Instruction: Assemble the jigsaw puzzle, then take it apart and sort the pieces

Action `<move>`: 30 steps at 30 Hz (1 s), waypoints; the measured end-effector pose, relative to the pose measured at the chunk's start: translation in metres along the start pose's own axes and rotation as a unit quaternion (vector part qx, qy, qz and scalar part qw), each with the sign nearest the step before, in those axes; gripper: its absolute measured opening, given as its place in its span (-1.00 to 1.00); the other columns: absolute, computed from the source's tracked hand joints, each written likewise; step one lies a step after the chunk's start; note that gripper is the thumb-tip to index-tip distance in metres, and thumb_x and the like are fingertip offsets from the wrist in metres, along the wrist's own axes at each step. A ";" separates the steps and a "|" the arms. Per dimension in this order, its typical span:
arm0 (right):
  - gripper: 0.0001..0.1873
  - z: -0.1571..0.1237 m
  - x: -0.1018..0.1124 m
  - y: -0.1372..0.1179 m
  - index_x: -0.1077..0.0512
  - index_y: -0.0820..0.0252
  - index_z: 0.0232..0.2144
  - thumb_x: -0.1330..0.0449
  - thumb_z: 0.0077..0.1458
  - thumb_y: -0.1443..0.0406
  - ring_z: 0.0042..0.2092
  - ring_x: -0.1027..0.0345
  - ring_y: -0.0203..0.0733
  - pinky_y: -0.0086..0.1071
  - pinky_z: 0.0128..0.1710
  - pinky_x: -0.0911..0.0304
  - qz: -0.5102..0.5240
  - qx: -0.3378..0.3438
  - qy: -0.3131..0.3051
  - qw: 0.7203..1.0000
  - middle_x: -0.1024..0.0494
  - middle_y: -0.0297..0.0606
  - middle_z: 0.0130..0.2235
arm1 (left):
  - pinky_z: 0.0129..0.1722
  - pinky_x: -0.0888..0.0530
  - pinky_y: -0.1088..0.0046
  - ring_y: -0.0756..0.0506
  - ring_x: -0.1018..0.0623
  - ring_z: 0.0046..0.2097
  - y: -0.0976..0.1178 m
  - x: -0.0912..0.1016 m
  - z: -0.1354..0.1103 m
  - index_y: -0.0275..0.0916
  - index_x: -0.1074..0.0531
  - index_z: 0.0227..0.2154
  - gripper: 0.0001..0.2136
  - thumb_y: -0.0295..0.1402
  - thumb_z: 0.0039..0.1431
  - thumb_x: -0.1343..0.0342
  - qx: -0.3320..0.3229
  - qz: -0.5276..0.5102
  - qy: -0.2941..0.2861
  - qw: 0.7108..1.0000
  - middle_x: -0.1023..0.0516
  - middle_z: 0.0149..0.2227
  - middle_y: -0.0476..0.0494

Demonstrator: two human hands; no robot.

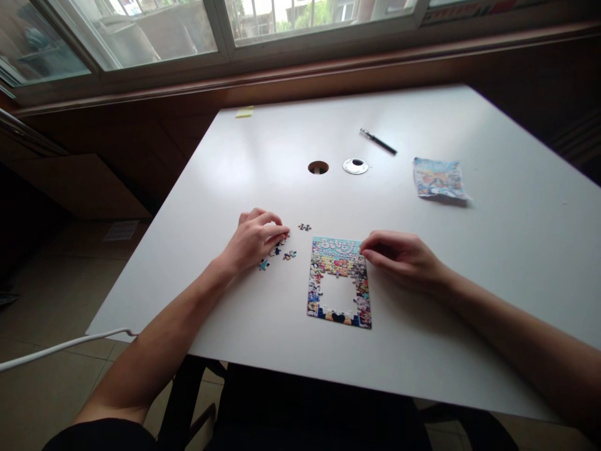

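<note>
A small jigsaw puzzle (340,247) lies flat on the white table, its colourful cartoon picture surrounding a bare white gap in the middle. My right hand (404,258) is beside its upper right corner, thumb and index finger pinched on the edge. To the left, my left hand (256,238) reaches over a small group of loose puzzle pieces (277,249). Its thumb and index finger are closed around a puzzle piece (285,237), mostly hidden by the fingers. Nearby lie a separate puzzle piece (305,227) and a blue puzzle piece (263,265).
On the table (282,188) lie a black pen (378,141), a crumpled printed wrapper (440,178) and a yellow sticker (245,112). A round cable hole (318,168) sits beside a metal grommet cover (355,166). A white cable (66,346) crosses at the lower left.
</note>
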State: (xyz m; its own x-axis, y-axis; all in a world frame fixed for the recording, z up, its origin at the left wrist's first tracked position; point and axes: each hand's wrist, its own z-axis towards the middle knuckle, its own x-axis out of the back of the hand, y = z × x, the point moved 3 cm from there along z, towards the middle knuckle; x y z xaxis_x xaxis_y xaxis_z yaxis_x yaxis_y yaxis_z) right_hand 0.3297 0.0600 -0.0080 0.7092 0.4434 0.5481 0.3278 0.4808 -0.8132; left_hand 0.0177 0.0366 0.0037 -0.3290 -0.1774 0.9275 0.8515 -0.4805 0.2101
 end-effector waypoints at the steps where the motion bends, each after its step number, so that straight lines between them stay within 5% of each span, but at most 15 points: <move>1: -0.83 0.000 0.000 0.000 -0.50 0.14 -0.33 -0.21 0.20 0.18 -0.37 -0.37 -0.21 -0.34 -0.35 -0.29 0.003 -0.001 0.001 1.000 -0.54 -0.25 -0.39 | 0.02 -0.22 0.17 -0.18 -0.43 0.01 0.000 0.000 0.000 0.03 -0.58 -0.18 -0.85 -0.27 0.32 -0.11 0.004 -0.003 0.000 1.000 -0.60 -0.09 -0.03; 11: -0.83 0.001 0.000 -0.002 -0.50 0.17 -0.35 -0.23 0.17 0.18 -0.38 -0.35 -0.22 -0.34 -0.37 -0.27 0.014 -0.010 0.004 1.000 -0.53 -0.26 -0.40 | -0.02 -0.40 0.21 -0.08 -0.58 -0.20 0.003 0.009 -0.002 -0.09 -0.57 -0.19 -0.88 -0.32 0.29 -0.15 0.027 -0.143 0.053 0.988 -0.64 -0.23 -0.05; 16: -0.83 0.001 -0.001 -0.004 -0.50 0.18 -0.36 -0.23 0.16 0.20 -0.38 -0.35 -0.23 -0.35 -0.36 -0.27 0.018 -0.007 0.006 1.000 -0.53 -0.25 -0.39 | -0.26 -0.58 0.34 -0.09 -0.63 -0.27 0.011 0.004 -0.006 -0.19 -0.63 -0.23 -0.82 -0.28 0.11 -0.34 0.070 -0.392 0.013 0.917 -0.67 -0.26 -0.15; 22: -0.83 0.001 -0.001 -0.004 -0.50 0.19 -0.34 -0.23 0.16 0.19 -0.37 -0.36 -0.22 -0.36 -0.35 -0.28 0.019 -0.010 0.008 1.000 -0.54 -0.25 -0.39 | -0.11 -0.65 0.31 -0.13 -0.67 -0.20 0.021 -0.001 -0.009 -0.26 -0.62 -0.16 -0.74 -0.36 0.05 -0.37 0.145 -0.559 -0.080 0.813 -0.67 -0.20 -0.22; 30: -0.84 0.000 0.000 -0.005 -0.50 0.18 -0.35 -0.22 0.17 0.20 -0.38 -0.35 -0.24 -0.37 -0.36 -0.27 0.013 -0.006 0.005 1.000 -0.53 -0.26 -0.39 | -0.07 -0.66 0.32 -0.16 -0.69 -0.19 0.026 0.005 -0.010 -0.29 -0.62 -0.19 -0.74 -0.39 0.01 -0.40 0.183 -0.571 -0.098 0.794 -0.69 -0.23 -0.22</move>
State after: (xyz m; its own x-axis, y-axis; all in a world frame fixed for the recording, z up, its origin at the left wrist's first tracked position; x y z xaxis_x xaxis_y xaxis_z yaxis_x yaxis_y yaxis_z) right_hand 0.3280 0.0581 -0.0037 0.7238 0.4487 0.5242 0.3157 0.4602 -0.8298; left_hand 0.0339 0.0147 0.0112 -0.9325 0.3495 0.0907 0.1175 0.0563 0.9915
